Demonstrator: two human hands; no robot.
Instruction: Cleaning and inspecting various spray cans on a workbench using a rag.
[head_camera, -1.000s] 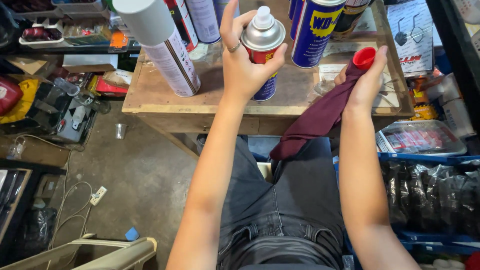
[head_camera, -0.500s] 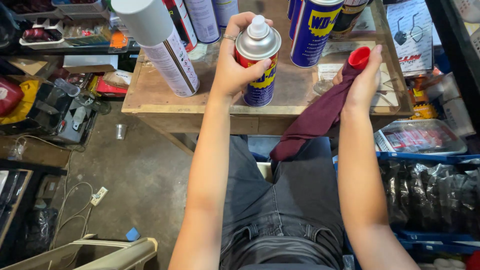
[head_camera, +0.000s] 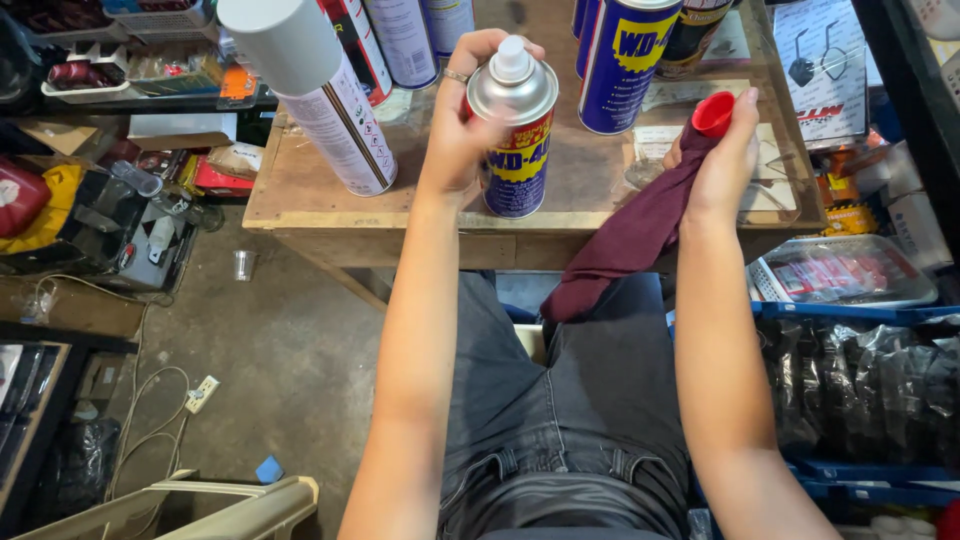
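My left hand (head_camera: 462, 130) grips a blue and yellow spray can (head_camera: 516, 140) with a silver top and a white nozzle, held upright above the front of a small wooden table (head_camera: 300, 195). A ring sits on one finger. My right hand (head_camera: 722, 150) holds a red cap (head_camera: 713, 113) together with a dark red cloth (head_camera: 625, 240), which hangs down toward my lap. The two hands are apart, the can to the left of the cap.
Several other spray cans stand on the table: a white-capped one (head_camera: 320, 95) at the left, a blue one (head_camera: 628, 60) behind. A tray of red packets (head_camera: 840, 272) and black bagged goods (head_camera: 870, 380) lie at my right. Cluttered shelves, cables and a concrete floor (head_camera: 270, 370) lie left.
My left hand closed around the spray can and lifted it slightly off the table toward me. The right hand with cap and cloth stayed nearly still.
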